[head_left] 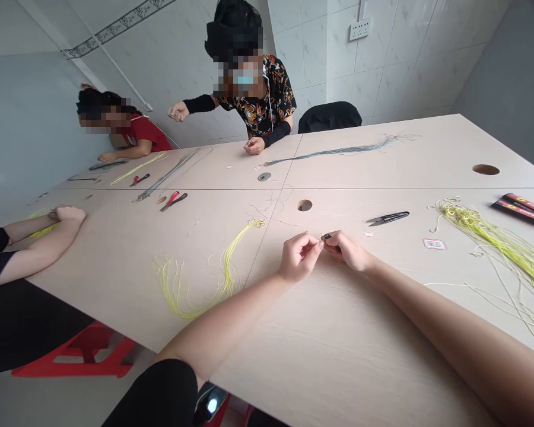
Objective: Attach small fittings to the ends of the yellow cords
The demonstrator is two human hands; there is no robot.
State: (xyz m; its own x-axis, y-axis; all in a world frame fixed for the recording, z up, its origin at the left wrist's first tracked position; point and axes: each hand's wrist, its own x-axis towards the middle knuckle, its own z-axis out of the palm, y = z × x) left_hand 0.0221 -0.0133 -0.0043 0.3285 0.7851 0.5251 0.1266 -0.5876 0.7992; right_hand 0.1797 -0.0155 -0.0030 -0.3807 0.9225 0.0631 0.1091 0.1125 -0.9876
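My left hand (pixel 298 256) and my right hand (pixel 347 249) meet just above the light wooden table (pixel 338 344), both with fingers pinched together. A small dark bead-like piece (pixel 326 236) shows between the fingertips; which hand grips it I cannot tell, and any thread is too fine to see. A bundle of yellow cords (pixel 222 273) lies to the left of my left hand. Black thread snips (pixel 388 218) rest beyond my right hand.
A bigger heap of yellow cords (pixel 498 237) lies at the right, with red-black packets (pixel 523 209) behind it. A round cable hole (pixel 304 205) is in the table's middle. Three other people sit around the table; red-handled pliers (pixel 173 200) and grey wire bundles (pixel 338 151) lie farther off.
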